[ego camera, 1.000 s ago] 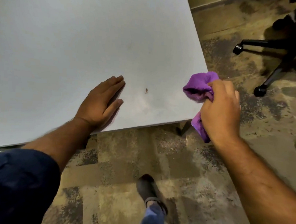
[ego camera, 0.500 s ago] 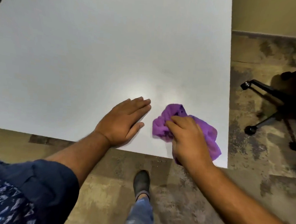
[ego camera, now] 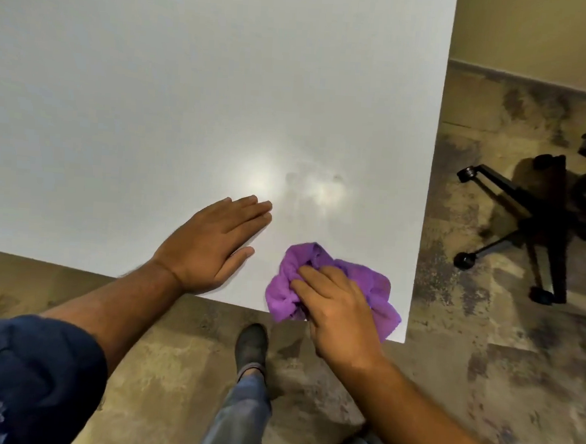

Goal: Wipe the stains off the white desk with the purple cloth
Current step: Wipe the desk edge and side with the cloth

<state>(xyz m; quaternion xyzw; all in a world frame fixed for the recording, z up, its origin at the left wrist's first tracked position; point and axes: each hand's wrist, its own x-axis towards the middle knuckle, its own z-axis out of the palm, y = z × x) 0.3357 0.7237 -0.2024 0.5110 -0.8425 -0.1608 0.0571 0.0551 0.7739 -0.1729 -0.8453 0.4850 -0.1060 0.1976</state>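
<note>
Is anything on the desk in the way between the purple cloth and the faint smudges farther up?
Nothing visible. The purple cloth, bunched under the right hand, has bare white desk between it and the smudges. The left hand lies flat off to the left side.

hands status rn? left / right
Left hand: open, flat on the white desk, holding nothing.
Right hand: fingers pressing down on the bunched purple cloth at the desk's near corner.
</note>
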